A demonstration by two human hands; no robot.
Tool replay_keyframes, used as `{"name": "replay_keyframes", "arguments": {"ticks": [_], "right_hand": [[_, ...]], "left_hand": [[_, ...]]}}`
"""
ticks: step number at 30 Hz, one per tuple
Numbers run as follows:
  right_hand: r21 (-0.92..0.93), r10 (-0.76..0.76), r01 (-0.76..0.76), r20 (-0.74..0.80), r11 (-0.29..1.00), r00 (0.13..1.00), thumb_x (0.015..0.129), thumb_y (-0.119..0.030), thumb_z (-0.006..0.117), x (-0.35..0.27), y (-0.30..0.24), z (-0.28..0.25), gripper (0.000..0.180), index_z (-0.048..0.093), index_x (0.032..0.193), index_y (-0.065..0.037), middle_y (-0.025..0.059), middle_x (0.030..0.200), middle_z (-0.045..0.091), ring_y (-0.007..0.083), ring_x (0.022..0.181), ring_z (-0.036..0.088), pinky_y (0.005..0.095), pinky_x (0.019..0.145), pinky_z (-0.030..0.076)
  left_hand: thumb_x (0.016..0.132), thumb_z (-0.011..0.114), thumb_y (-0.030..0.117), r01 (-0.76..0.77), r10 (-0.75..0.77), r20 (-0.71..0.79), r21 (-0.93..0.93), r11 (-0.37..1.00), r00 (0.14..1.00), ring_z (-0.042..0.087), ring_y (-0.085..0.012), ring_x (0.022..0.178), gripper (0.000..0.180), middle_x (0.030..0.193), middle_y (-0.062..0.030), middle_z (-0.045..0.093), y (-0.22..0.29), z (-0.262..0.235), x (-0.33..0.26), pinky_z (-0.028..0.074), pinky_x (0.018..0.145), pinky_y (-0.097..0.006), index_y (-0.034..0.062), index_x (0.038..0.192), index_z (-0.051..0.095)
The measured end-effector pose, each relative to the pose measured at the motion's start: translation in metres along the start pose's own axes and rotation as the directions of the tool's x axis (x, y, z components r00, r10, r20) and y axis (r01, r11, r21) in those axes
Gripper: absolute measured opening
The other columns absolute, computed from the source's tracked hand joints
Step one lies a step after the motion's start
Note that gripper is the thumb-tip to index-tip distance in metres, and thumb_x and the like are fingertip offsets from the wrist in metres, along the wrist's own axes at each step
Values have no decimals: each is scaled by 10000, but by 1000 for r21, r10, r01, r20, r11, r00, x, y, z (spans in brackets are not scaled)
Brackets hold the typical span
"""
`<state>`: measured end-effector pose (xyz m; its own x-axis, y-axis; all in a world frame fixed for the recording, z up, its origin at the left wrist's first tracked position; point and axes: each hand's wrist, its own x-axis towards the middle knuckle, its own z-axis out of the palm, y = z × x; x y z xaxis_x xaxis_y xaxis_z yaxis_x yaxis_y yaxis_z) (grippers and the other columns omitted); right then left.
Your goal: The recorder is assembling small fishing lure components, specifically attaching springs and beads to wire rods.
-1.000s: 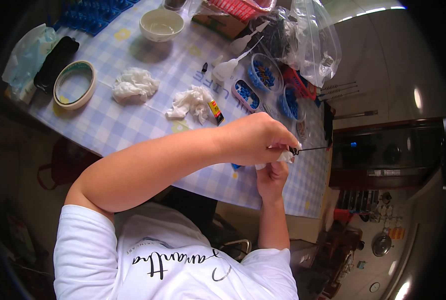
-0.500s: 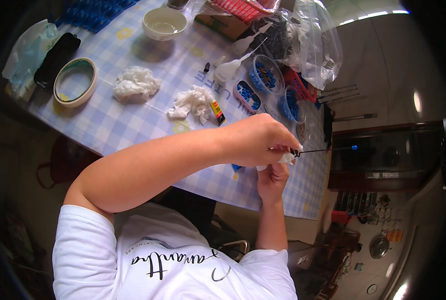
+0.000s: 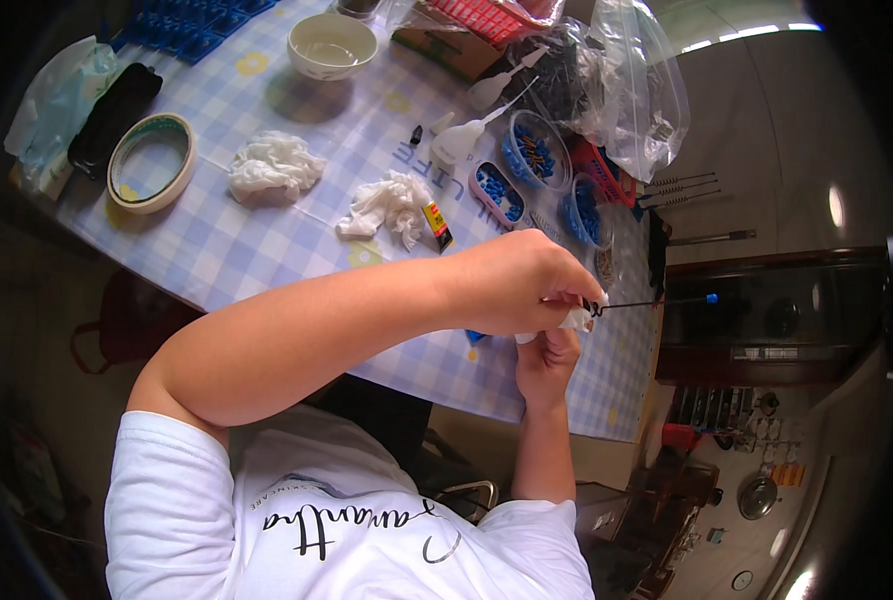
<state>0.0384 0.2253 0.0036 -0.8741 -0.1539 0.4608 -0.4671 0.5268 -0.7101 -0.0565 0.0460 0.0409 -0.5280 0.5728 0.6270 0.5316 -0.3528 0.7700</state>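
My left hand (image 3: 522, 285) reaches across from the left, its fingers closed around the near end of a thin dark wire rod (image 3: 647, 303). The rod has a small coil by my fingertips and a blue tip, and points right past the table edge. White tissue (image 3: 577, 319) pokes out beneath the fingers. Just below is my right hand (image 3: 547, 368), closed, its fingertips partly hidden behind the left hand and the tissue. Beyond my left wrist lies a small yellow, red and black tube (image 3: 438, 226), touching a crumpled tissue (image 3: 392, 208).
On the checked tablecloth (image 3: 297, 240) stand a tape roll (image 3: 120, 193), a bowl (image 3: 332, 70) and tubs of small blue parts (image 3: 535, 148). White squeeze bulbs (image 3: 455, 143) lie near an oval tin (image 3: 497, 194). Several sprung rods (image 3: 682, 183) jut over the right edge.
Both hands keep their hold and place almost unchanged. The view has shifted very slightly; nothing on the table has been moved.
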Motion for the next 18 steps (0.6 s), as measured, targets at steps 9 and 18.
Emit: {"name": "replay_keyframes", "arguments": {"ticks": [9, 18], "right_hand": [[2, 19, -19, -35, 1000, 999, 868, 0, 648, -2, 1, 2, 198, 668, 1064, 13, 61, 1150, 636, 134, 1076, 547, 294, 954, 412], [-33, -10, 10, -12, 999, 1000, 855, 17, 640, 2, -4, 2, 201, 667, 1053, 9, 59, 1133, 644, 150, 1068, 558, 303, 957, 407]], "left_hand": [[767, 651, -10, -23, 23, -6, 2, 1000, 1000, 691, -269, 835, 312, 918, -149, 692, -1, 0, 0, 547, 745, -336, 28, 1075, 685], [770, 660, -18, -4, 4, 5, -1, 1000, 1000, 694, -268, 851, 298, 936, -149, 697, 0, -1, -1, 548, 758, -334, 20, 1065, 685]]}}
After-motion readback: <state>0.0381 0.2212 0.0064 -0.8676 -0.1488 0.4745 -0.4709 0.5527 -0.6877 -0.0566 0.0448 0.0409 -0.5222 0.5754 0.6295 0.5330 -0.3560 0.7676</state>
